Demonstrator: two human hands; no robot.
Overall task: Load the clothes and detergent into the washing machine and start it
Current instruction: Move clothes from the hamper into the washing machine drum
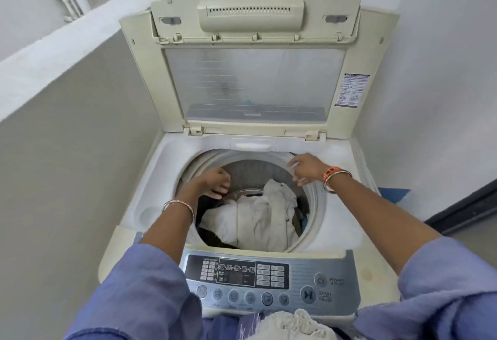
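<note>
A fringed white cloth (290, 325) lies nearest me, below the panel marked POWER and START/PAUSE (269, 280). My left hand (215, 182) curls loosely, gripping nothing, and my right hand (306, 168) spreads open at the drum rim (318, 199). White clothes (258, 221) lie inside the washing machine (336, 226), its lid (252, 70) raised.

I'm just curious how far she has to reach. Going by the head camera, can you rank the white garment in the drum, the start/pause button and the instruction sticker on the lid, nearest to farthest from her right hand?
1. White garment: in the drum, just below-left of the right hand.
2. Instruction sticker: on the raised lid's right edge.
3. Start/pause button: front control panel.
</note>
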